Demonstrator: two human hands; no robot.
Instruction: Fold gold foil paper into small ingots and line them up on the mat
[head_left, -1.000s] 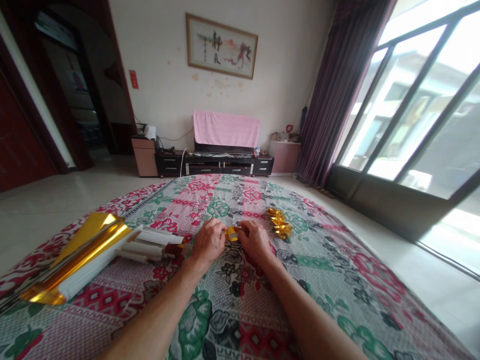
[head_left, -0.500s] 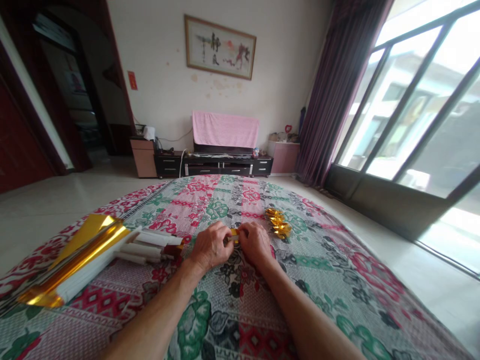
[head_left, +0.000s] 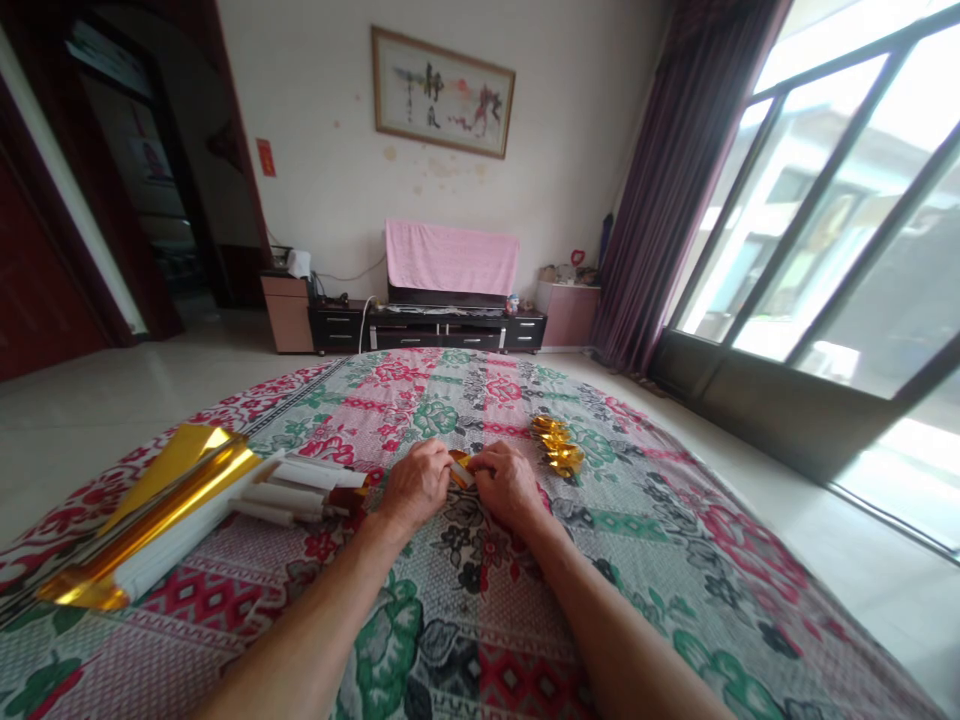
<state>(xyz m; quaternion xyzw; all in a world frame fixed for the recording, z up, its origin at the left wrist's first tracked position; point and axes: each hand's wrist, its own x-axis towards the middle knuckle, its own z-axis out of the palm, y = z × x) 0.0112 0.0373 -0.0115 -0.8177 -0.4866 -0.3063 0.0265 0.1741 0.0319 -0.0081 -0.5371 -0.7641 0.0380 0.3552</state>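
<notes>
Between my hands, just over the patterned cloth, is a small piece of gold foil paper (head_left: 461,474) with a pale side showing. My left hand (head_left: 420,484) has its fingers closed on the left end of the piece. The fingers of my right hand (head_left: 508,486) are curled and pinch its right end. Beyond my right hand lie several folded gold foil pieces (head_left: 557,446) in a short row. Left of my left hand are several white paper rolls (head_left: 289,492), next to a large roll of gold foil paper (head_left: 176,515).
A flowered red, green and grey cloth (head_left: 420,640) covers the surface under my hands. Further off, a low black cabinet (head_left: 442,330) stands by the wall, with a pink cloth (head_left: 452,258) draped over something above it. A purple curtain (head_left: 652,200) and tall windows are at right.
My hands have turned the gold foil piece, and more of its pale side shows. My left hand has shifted slightly left, widening the gap between the hands.
</notes>
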